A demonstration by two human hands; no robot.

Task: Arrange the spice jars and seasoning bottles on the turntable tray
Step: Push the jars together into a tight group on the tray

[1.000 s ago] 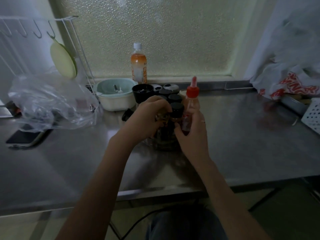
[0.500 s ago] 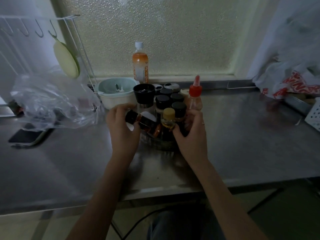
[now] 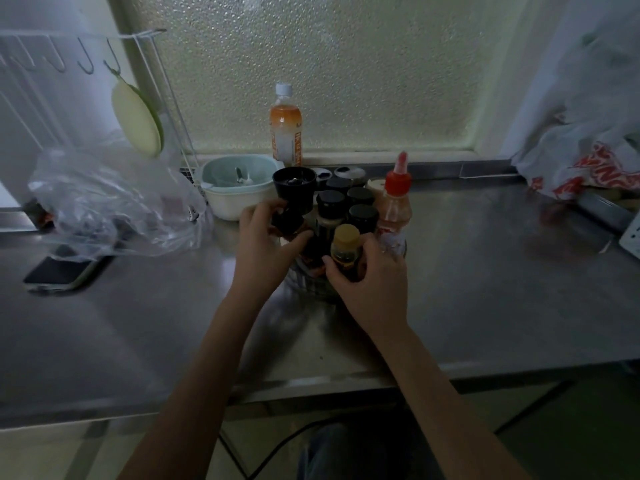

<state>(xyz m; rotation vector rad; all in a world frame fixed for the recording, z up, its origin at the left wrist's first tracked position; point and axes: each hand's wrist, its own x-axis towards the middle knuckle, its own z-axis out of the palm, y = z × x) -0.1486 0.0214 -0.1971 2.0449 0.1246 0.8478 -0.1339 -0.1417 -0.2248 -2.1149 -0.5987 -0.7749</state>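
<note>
On the steel counter [image 3: 485,289]: my left hand [image 3: 263,247] grips 1 black-capped jar [image 3: 289,220], right hand [image 3: 374,282] holds 1 yellow-capped bottle [image 3: 345,251]; 1 red-capped bottle [image 3: 394,209] beside.

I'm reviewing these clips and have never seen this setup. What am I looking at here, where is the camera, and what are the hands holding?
There is no machine: a person wears one camera on the head, looking down at two bare hands over a steel counter. The left hand grips a dark black-capped bottle, tilted. The right hand holds a small yellow-capped jar, upright. Both are at a crowded turntable tray of black-lidded spice jars and a red-capped squeeze bottle. Nearby lie a pale green bowl, a clear plastic bag and a phone.
</note>
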